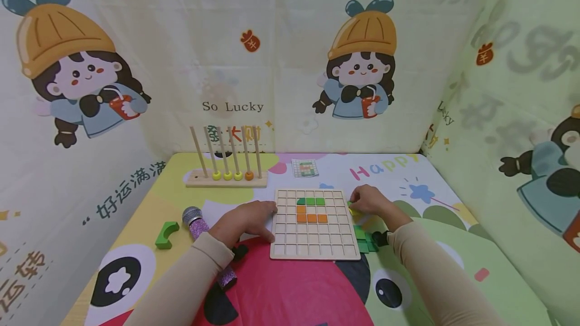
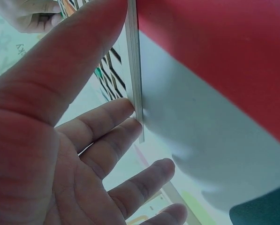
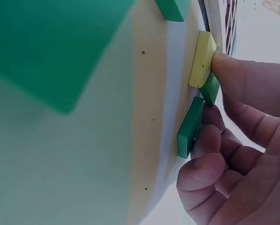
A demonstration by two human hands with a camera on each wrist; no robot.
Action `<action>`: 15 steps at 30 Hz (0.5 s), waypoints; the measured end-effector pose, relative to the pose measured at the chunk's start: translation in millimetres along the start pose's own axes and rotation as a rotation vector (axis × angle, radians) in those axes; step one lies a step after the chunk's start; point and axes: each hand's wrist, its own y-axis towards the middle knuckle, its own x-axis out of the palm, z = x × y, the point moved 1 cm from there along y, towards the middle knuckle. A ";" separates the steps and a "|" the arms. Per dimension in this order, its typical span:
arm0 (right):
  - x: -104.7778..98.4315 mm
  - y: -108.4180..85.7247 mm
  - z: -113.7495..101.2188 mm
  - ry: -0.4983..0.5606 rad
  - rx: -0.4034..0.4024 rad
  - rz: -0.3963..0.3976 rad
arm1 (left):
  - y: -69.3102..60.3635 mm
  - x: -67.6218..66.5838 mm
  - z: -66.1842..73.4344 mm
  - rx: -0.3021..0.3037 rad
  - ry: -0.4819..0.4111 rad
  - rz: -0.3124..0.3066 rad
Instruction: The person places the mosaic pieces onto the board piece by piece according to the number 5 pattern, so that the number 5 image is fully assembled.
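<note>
Cartoon-printed cloth (image 1: 290, 59) is hanging behind and to the sides; a printed tablecloth (image 1: 308, 291) is covering the table. Wooden grid board (image 1: 312, 243) is lying flat between both hands' fingers, probably for reach from either side. On it, a green quarter-round tile (image 1: 301, 201) and green square tiles (image 1: 310, 201) are forming a row; orange square tiles (image 1: 311, 219) are sitting nearer the person, all in cells.

Left hand (image 1: 248, 219): fingers spreading wide, grasping nothing; thumb, index and middle tips are touching the board's left edge, likely bracing it against sliding. Ring and little fingers are sticking out free.

Right hand (image 1: 371, 201): palm side turning down, fingers curling by the board's right edge. Thumb tip is meeting a yellow tile (image 3: 202, 61), with a green tile (image 3: 211, 88) showing between thumb and index; cannot tell whether the pinch is closing or on which piece. Dark-green tile (image 3: 190, 126) is lying beside the other curled fingers.

Green tile cluster (image 1: 360, 233) is waiting personward of those fingers, seemingly for easy picking. Ahead of both hands, a pattern card (image 1: 305, 168) is lying, perhaps for reference. Beaded rod rack (image 1: 226, 181) is standing beyond the left fingers; glitter microphone (image 1: 198, 225) is lying by the left wrist, green arch block (image 1: 167, 235) farther left.
</note>
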 end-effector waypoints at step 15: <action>-4.2 -1.4 3.2 0.028 -0.071 0.046 | -0.4 0.0 -0.4 0.022 -0.017 0.008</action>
